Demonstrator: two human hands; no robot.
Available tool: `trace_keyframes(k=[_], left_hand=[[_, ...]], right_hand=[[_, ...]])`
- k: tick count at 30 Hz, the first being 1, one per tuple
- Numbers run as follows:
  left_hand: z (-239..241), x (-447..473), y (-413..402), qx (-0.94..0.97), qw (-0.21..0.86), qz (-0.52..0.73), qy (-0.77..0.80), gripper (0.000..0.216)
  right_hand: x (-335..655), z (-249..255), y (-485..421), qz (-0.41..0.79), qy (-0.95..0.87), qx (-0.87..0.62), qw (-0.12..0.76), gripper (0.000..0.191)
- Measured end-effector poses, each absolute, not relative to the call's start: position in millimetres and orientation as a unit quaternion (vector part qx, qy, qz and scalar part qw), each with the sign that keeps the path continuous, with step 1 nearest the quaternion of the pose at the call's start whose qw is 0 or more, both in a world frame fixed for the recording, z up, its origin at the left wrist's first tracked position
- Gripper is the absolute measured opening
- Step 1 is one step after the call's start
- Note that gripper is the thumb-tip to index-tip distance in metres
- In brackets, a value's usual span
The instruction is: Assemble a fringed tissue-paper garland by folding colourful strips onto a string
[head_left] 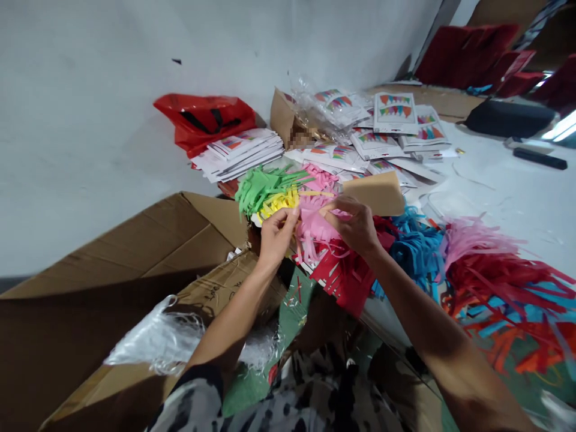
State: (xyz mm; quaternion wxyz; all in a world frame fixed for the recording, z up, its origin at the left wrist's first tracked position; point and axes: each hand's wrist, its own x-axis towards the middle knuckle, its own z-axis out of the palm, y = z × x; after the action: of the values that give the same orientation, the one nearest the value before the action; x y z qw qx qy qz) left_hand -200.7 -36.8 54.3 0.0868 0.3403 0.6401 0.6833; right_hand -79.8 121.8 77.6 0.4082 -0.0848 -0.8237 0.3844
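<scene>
My left hand [275,234] pinches the edge of a bundle of fringed paper tassels, its fingers closed on the yellow tassel [276,204] and pink tassel [312,225] strips. My right hand [353,225] grips the same bundle from the right, fingers closed on the pink strips. Green tassel [258,187] strips fan out at the bundle's far left. Red fringed paper [342,273] hangs below both hands. A tan card piece [378,192] sits just behind my right hand.
Open cardboard boxes [148,240] stand at left and below. A heap of blue, pink and red tassels [486,270] lies at right. Stacks of packaged bunting [240,153] and a red plastic bag [204,120] sit by the wall. A black object [508,117] lies far right.
</scene>
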Motion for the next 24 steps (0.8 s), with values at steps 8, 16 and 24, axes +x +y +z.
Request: trace_keyframes(k=[8, 16, 24], left_hand=[[51, -206, -30, 0.299, 0.255, 0.698, 0.598, 0.043], [60, -208, -26, 0.276, 0.221, 0.724, 0.591, 0.046], [112, -230, -11, 0.328, 0.211, 0.754, 0.528, 0.043]], right_hand=[[-70, 67, 118, 0.341, -0.857, -0.116, 0.368, 0.018], [-61, 59, 113, 0.285, -0.885, -0.123, 0.346, 0.035], [-39, 76, 116, 0.305, -0.822, -0.176, 0.447, 0.031]])
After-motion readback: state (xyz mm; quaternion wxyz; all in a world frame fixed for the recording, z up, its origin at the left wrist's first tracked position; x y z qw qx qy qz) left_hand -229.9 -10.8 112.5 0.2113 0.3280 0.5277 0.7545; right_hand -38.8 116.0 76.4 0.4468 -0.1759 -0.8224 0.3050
